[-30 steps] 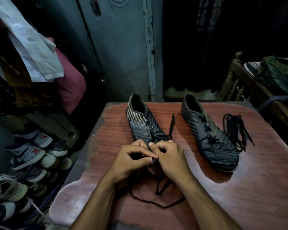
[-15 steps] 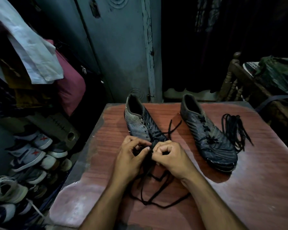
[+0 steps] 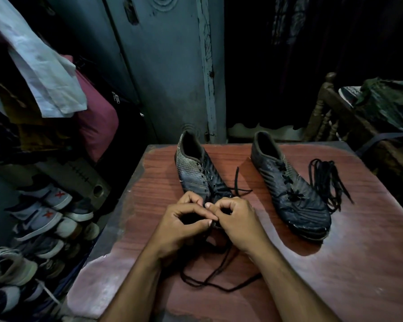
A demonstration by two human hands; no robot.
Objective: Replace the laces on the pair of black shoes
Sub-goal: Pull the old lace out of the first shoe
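Two black shoes stand on a reddish wooden table (image 3: 335, 263). The left shoe (image 3: 196, 168) has a white-striped side, and its toe is hidden behind my hands. My left hand (image 3: 184, 224) and my right hand (image 3: 237, 221) meet over that toe, fingers curled, each pinching the black lace (image 3: 219, 282). The lace's loose length loops on the table below my wrists, and one end (image 3: 236, 180) crosses just beyond my right hand. The right shoe (image 3: 289, 191) is laced and lies untouched. A bundle of loose black laces (image 3: 323, 182) lies right of it.
Several sneakers (image 3: 40, 219) are piled on the floor left of the table. Clothes and a pink bag (image 3: 96, 119) hang at the left. A grey cupboard door (image 3: 168, 66) stands behind the table. A wooden chair (image 3: 323, 108) with items on it is at the right.
My hands have come closer together over the left shoe's toe. The lace end beyond my right hand has shifted and the loop below my wrists has changed shape.
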